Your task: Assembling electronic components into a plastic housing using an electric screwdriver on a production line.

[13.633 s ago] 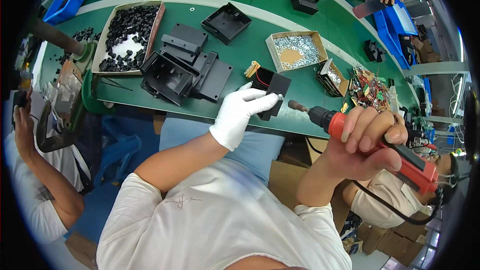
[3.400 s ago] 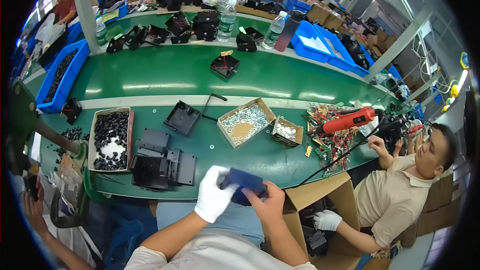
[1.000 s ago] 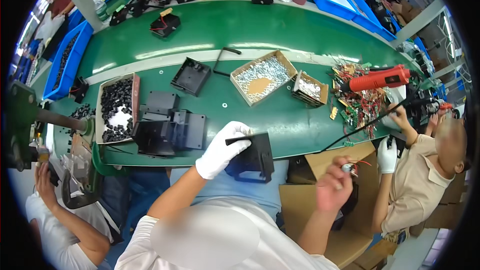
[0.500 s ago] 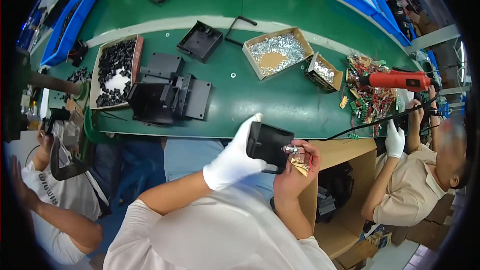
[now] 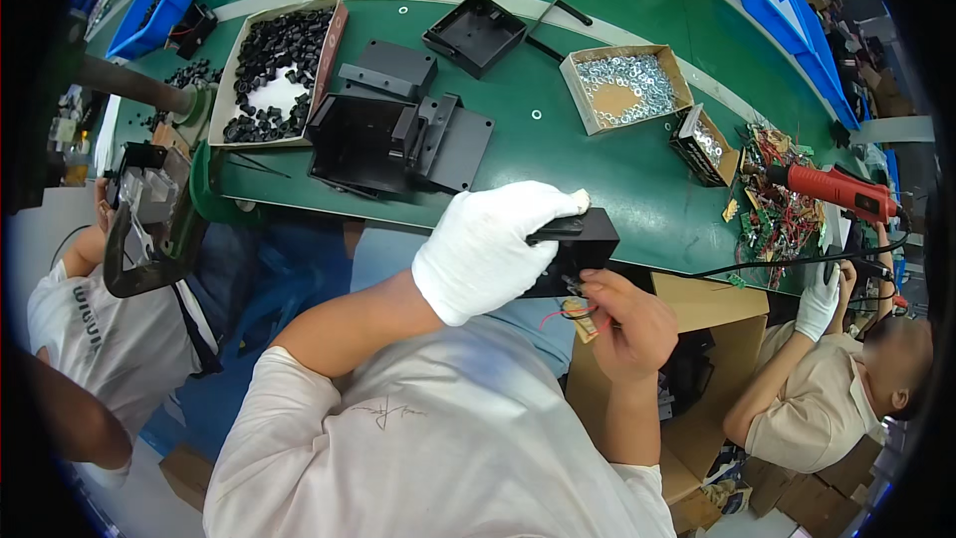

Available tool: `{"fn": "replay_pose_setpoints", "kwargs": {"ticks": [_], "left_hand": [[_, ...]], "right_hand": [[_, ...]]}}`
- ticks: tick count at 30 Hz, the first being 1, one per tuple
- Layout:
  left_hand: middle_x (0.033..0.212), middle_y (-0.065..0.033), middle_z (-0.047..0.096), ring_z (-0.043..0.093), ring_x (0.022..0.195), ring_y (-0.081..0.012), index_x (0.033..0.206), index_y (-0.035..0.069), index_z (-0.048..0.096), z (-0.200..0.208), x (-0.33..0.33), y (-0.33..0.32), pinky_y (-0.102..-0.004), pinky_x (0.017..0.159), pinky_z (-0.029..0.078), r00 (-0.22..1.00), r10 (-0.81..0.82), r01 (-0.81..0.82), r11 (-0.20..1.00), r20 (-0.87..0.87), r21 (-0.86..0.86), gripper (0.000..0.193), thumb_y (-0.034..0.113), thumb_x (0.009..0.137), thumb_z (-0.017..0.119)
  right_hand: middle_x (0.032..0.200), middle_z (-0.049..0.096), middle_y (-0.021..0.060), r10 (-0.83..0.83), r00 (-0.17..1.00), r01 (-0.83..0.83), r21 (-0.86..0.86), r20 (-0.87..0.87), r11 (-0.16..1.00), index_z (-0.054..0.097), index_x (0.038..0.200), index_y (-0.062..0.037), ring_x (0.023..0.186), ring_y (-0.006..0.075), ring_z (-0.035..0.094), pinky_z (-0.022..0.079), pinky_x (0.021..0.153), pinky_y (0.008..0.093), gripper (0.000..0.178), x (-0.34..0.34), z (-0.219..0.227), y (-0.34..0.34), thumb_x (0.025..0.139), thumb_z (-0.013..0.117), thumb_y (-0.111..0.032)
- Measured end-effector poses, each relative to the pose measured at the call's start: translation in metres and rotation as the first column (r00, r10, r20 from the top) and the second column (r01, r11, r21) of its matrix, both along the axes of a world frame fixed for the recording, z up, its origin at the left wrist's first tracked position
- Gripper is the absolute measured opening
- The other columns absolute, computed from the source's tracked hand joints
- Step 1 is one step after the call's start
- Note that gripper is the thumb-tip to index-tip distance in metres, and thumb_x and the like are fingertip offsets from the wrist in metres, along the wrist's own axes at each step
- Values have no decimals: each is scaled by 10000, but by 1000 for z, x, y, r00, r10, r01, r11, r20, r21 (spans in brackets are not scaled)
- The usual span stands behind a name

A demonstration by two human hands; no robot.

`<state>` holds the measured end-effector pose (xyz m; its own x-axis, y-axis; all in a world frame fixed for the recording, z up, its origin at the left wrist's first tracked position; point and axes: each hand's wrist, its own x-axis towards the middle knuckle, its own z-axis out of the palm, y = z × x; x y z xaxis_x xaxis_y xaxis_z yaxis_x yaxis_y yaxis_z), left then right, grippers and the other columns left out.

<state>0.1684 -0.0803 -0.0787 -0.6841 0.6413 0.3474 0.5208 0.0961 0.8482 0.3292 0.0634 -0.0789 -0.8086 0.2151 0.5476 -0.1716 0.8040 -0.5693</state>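
Observation:
My left hand (image 5: 483, 244), in a white glove, is closed around a black plastic box (image 5: 599, 234) at the table's front edge. The box is tilted, and the glove covers part of it. Just below it, my bare right hand (image 5: 635, 324) pinches a small wired circuit board (image 5: 584, 323) by its wired end. The board is tan, with red and dark wires. My right fingertips are close against the lower side of the box; whether the metal part between them goes into it, I cannot tell.
More black housings (image 5: 363, 134) stand on the green table, beside a carton of black caps (image 5: 332, 60). Cartons of nuts (image 5: 590, 115) and washers (image 5: 732, 165) sit to the right. A red electric screwdriver (image 5: 836, 191) hangs over a pile of wired boards (image 5: 772, 239). Co-workers sit on both sides.
The black box has been turned over, and my left hand now grips it from above. My right hand has brought the wired board up beneath the box. The view has shifted.

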Motion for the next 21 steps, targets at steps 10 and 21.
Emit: {"fn": "replay_pose_setpoints", "kwargs": {"ticks": [10, 21], "left_hand": [[1033, -62, 786, 731, 757, -248, 1099, 71, 779, -10, 4, 0, -314, 699, 586, 998, -16, 8, 994, -67, -113, 413, -72, 722, 688], [985, -81, 781, 704, 738, -284, 1066, 64, 789, -24, -6, 10, -352, 690, 570, 998, -55, 56, 995, 4, -79, 359, 13, 734, 665]], "right_hand": [[876, 763, 5, -85, 967, 64, 93, 238, 994, 739, 950, -76, 626, 166, 631, 479, 592, 247, 270, -15, -8, -15, 708, 732, 44], [717, 614, -7, -352, 880, 240, 341, 320, 909, 702, 973, -105, 546, 177, 510, 403, 531, 276, 284, -27, -19, -27, 714, 777, -14]]}}
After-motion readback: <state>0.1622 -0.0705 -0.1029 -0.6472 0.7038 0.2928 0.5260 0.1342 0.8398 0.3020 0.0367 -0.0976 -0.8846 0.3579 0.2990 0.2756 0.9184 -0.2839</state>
